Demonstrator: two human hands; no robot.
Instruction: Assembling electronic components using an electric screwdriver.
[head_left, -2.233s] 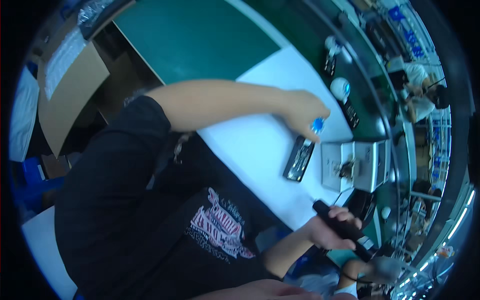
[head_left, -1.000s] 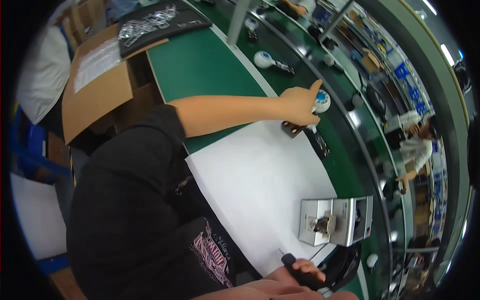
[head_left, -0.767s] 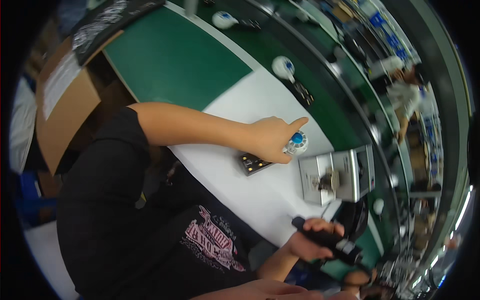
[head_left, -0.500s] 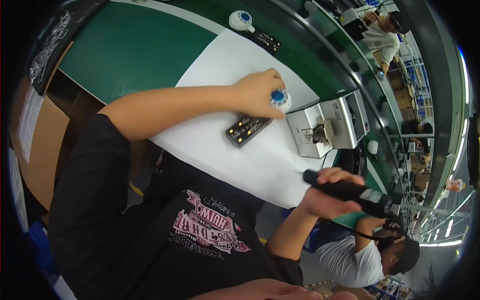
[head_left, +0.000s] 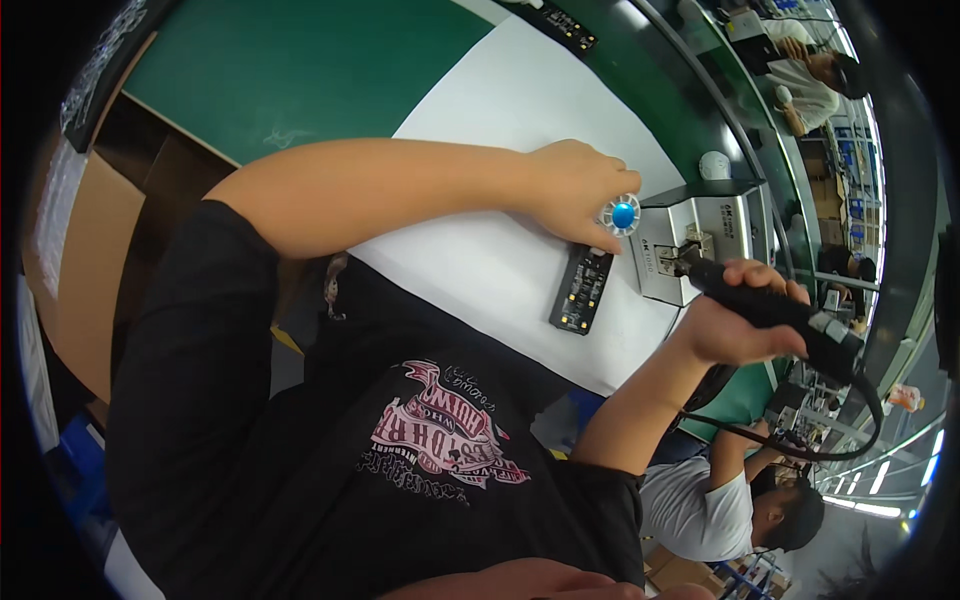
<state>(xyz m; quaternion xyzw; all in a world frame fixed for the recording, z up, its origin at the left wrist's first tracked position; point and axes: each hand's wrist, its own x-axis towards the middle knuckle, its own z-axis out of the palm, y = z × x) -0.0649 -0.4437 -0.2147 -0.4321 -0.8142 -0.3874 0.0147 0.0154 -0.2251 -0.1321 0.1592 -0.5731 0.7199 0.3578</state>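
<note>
My left hand (head_left: pixel 580 190) is closed around a white round part with a blue centre (head_left: pixel 622 214), held above a white sheet (head_left: pixel 480 130). A black rectangular block with yellow dots (head_left: pixel 582 292) lies beneath my fingers; whether they touch it is hidden. To the right, my right hand (head_left: pixel 740 320) wraps around a black electric screwdriver (head_left: pixel 775 312) with a cable at its rear. The tip of the screwdriver is at the front opening of a light-coloured boxy screw feeder (head_left: pixel 665 255), but exact contact is hard to make out.
Another black block (head_left: pixel 567 25) sits at the far edge of the sheet. A white round part (head_left: pixel 714 165) stands behind the feeder. The bench has a green mat (head_left: pixel 300 80); cardboard (head_left: pixel 90 270) is at left. Co-workers sit beyond, one at lower right (head_left: pixel 700 510).
The screwdriver in my right hand has moved up to the feeder opening. My left hand still grips the white round part. The whole view has shifted, and the block appears turned.
</note>
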